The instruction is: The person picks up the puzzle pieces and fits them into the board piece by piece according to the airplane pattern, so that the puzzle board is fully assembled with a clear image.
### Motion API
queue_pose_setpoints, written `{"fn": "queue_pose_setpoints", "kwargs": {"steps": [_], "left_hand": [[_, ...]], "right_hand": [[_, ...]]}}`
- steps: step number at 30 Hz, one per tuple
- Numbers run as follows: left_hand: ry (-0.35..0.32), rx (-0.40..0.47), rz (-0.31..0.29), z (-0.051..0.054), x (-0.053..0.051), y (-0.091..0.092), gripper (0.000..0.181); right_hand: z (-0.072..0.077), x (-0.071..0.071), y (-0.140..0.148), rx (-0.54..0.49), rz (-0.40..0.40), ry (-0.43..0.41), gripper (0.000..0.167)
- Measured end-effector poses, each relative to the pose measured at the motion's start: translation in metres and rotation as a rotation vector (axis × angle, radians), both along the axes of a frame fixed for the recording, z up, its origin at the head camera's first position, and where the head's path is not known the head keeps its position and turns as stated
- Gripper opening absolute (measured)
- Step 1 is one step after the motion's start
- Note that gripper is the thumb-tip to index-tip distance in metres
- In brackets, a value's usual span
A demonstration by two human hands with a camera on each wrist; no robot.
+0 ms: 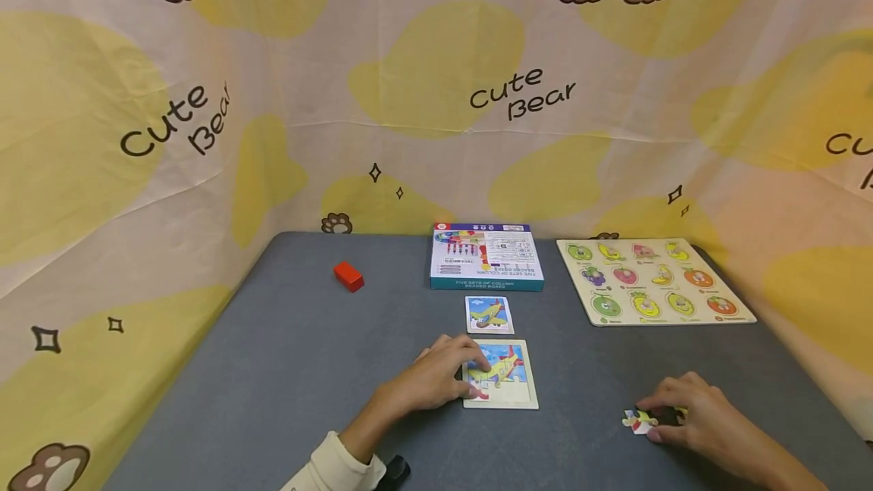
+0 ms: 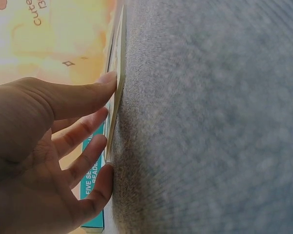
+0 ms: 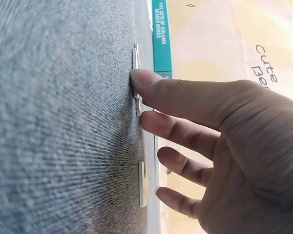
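My left hand [image 1: 436,376] rests on the left side of a wooden puzzle board [image 1: 518,398], its thumb on a piece at the lower left. The board shows a partly filled yellow airplane picture, with bare wood along the bottom. In the left wrist view the board [image 2: 118,92] appears edge-on against the thumb. To the right, my right hand [image 1: 705,419] pinches a jigsaw piece [image 1: 639,422] between thumb and index finger, low at the mat. Another loose piece [image 3: 142,184] lies under the other fingers. Behind the board is an airplane picture card [image 1: 489,315].
A boxed set [image 1: 487,258] lies at the back of the grey table [image 1: 286,370]. At the back right is a fruit board [image 1: 658,283]. A red block [image 1: 348,276] sits at the back left. Printed cloth [image 1: 423,82] hangs around the table.
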State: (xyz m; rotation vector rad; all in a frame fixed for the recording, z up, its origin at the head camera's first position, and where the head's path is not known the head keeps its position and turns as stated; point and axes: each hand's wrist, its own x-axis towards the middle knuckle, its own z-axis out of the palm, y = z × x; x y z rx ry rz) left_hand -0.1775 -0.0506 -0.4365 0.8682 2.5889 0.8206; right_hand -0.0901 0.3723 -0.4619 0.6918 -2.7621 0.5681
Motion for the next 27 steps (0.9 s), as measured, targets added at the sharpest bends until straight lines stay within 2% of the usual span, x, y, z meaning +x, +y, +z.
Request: {"fn": "queue_pose_setpoints", "kwargs": {"steps": [8,16,22,27], "left_hand": [[0.001,0.003,-0.006,-0.0014,-0.0008,-0.0007,0.030],[-0.001,-0.009,-0.006,-0.0017,-0.0009,-0.0007,0.030],[-0.008,-0.004,0.000,-0.0021,-0.0008,-0.0007,0.031],[-0.010,-0.003,-0.002,-0.0028,-0.0015,-0.0010,0.031]], "right_hand": [[0.0027,-0.0023,0.0021,0.014,-0.009,-0.051,0.026],[0.0023,-0.0053,0.0045,-0.011,0.069,-0.043,0.023],[-0.0004,-0.0028,-0.0007,-0.039,0.035,-0.006,0.029],[0.0023,-0.0005,-0.0048,-0.014,-0.030,-0.044,0.029]]}}
